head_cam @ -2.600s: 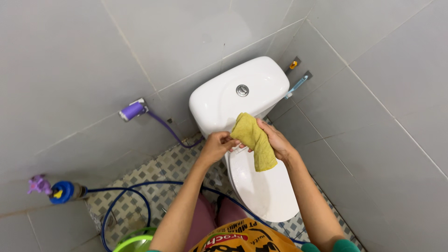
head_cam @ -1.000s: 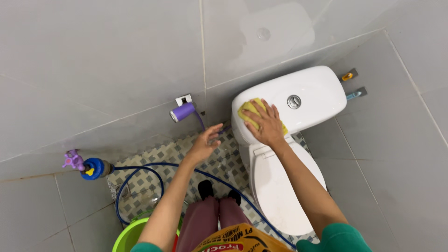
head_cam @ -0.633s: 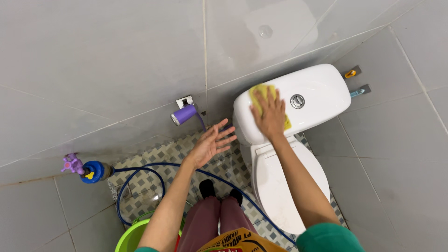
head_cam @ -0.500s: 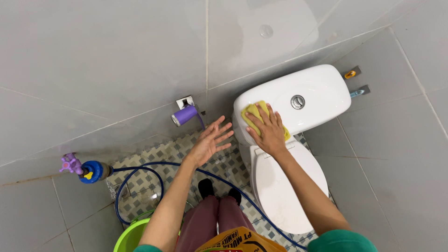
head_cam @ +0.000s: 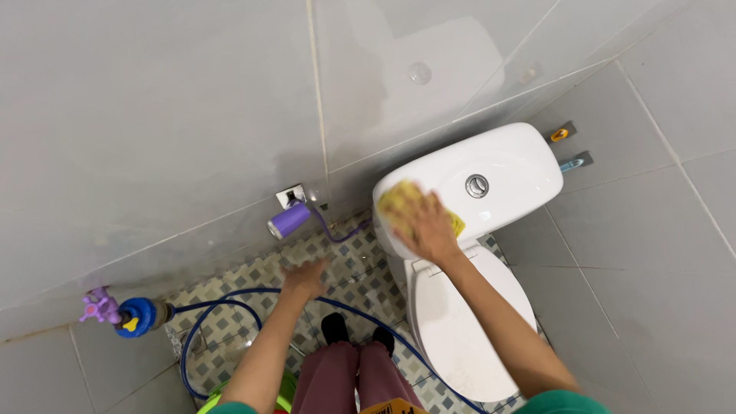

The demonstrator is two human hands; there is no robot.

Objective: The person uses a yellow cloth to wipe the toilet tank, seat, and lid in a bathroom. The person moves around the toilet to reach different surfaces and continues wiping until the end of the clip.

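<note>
My right hand [head_cam: 424,228] presses a yellow cloth [head_cam: 397,201] flat against the left end of the white toilet tank lid [head_cam: 506,165]. A round silver flush button [head_cam: 477,185] sits in the middle of that lid, to the right of the hand. My left hand [head_cam: 305,277] hangs free over the patterned floor tiles [head_cam: 345,264], blurred and holding nothing. The closed white toilet seat lid [head_cam: 456,322] lies below my right forearm.
A purple spray head [head_cam: 287,221] hangs in a wall bracket left of the tank. A blue hose [head_cam: 218,307] loops over the floor from a blue and purple tap [head_cam: 123,316]. A green bucket rim [head_cam: 285,387] shows by my legs. Grey tiled walls close in on three sides.
My right hand has slid the cloth toward the left end of the tank lid. My left hand has dropped lower and closer to my body. The view has shifted.
</note>
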